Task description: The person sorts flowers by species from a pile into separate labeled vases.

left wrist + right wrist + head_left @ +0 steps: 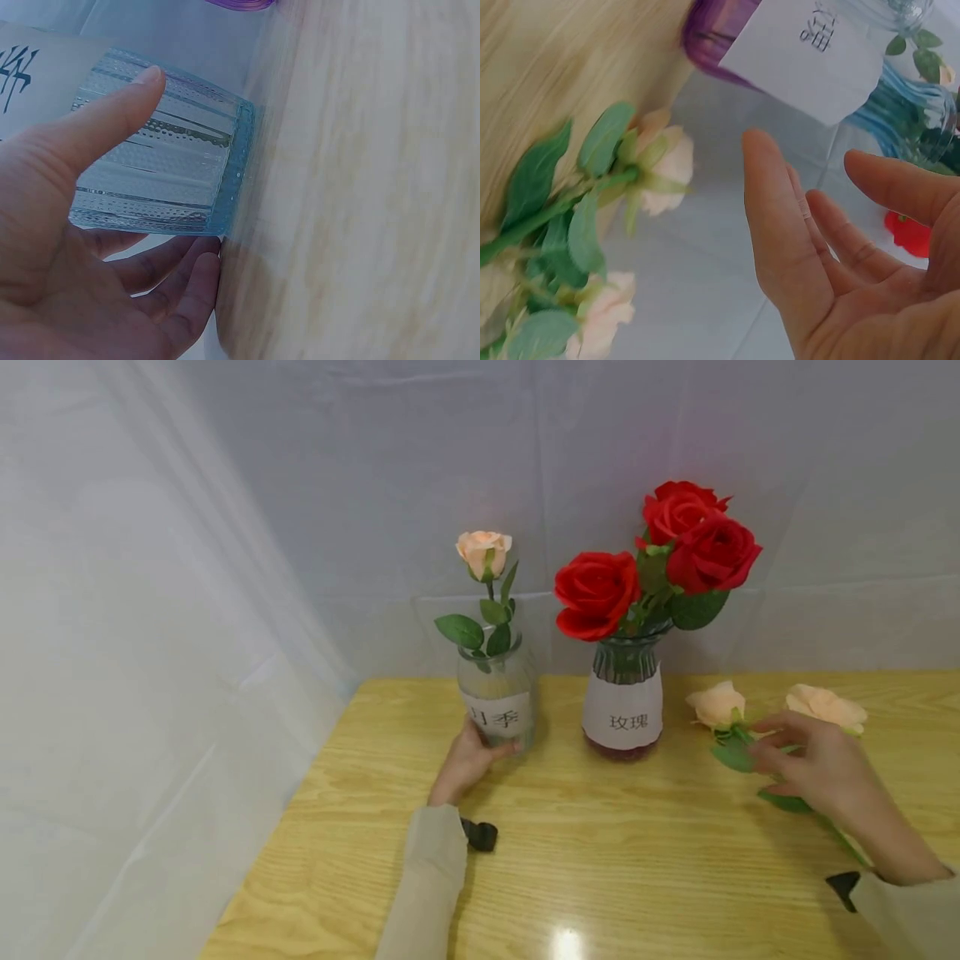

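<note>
My left hand [471,758] holds the lower part of a clear glass vase [529,697], thumb across its front and the other fingers along the far side. The left wrist view shows the vase's ribbed base [172,161] at the table. One peach rose [484,556] stands upright in this vase, above a white paper label. My right hand [821,764] hovers over two peach roses lying on the table, its fingers relaxed and nothing between them. One bloom [718,704] lies to the left of its fingertips; the other [825,707] is partly hidden behind the hand.
Between the hands stands a second glass vase [624,714] with a white label and purple base, holding three red roses [712,553]. The wooden table [600,852] ends at the back against a pale sheet [390,510], which also hangs along its left edge.
</note>
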Tool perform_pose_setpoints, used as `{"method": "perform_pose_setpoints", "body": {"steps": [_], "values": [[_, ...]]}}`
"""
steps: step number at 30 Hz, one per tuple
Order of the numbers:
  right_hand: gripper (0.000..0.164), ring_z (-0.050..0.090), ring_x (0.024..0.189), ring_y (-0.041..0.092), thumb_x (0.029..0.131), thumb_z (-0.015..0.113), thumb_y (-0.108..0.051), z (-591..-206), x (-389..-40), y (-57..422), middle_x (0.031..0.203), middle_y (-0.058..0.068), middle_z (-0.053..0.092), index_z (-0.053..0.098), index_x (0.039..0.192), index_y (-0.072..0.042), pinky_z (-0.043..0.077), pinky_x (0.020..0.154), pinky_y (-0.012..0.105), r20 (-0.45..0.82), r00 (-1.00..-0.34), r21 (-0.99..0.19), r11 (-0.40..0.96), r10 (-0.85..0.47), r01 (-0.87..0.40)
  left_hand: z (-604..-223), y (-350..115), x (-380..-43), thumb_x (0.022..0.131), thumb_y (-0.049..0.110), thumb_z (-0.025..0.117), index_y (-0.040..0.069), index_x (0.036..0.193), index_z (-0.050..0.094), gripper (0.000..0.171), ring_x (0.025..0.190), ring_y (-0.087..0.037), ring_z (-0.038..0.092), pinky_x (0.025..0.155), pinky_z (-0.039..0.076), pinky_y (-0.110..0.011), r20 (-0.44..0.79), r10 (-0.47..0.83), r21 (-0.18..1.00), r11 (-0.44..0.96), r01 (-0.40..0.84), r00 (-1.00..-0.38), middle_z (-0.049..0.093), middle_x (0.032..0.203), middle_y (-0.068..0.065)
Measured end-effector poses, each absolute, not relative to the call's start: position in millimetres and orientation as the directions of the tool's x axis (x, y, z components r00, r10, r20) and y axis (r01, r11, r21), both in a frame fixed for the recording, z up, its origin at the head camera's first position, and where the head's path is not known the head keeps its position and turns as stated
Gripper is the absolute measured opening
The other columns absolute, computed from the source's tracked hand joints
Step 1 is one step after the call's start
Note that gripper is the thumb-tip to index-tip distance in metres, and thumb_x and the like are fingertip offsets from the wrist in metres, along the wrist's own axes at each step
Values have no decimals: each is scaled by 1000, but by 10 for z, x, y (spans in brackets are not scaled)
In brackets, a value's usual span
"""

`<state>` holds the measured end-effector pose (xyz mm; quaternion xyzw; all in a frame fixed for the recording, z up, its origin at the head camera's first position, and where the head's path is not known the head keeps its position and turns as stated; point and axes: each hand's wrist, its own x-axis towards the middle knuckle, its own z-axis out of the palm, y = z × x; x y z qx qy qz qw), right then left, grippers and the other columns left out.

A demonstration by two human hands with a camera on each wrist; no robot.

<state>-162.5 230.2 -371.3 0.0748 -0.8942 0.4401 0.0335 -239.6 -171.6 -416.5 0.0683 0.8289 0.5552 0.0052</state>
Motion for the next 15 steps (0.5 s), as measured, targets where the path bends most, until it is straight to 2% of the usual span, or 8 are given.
{"method": "perform_pose_setpoints", "body": {"steps": [4, 10, 15], "values": [[40, 71, 75, 29, 104, 56, -9, -3746, -1600, 2386, 103, 32, 65, 49, 130, 20, 59, 56, 33, 99, -992, -744, 656, -84, -129, -4125, -1703, -2362, 86, 6, 80, -3, 157, 20, 94, 144, -41, 35, 118, 25, -51, 72, 123, 924, 365, 113, -990, 38, 154, -28], [39, 70, 70, 26, 103, 59, -8, -3776, -1564, 2502, 101, 32, 65, 50, 127, 20, 59, 55, 33, 90, -995, -708, 700, -46, -96, -4177, -1715, -2399, 86, 7, 81, -1, 156, 21, 93, 144, -39, 35, 119, 25, -49, 79, 125, 923, 366, 120, -989, 39, 155, -26], [39, 70, 72, 31, 103, 59, -7, -3773, -1520, 2587, 102, 35, 63, 48, 127, 21, 59, 56, 34, 81, -995, -692, 715, -53, -95, -4176, -1707, -2403, 86, 6, 81, -1, 158, 20, 94, 145, -39, 33, 119, 23, -49, 80, 132, 927, 355, 123, -988, 37, 156, -26]]}}
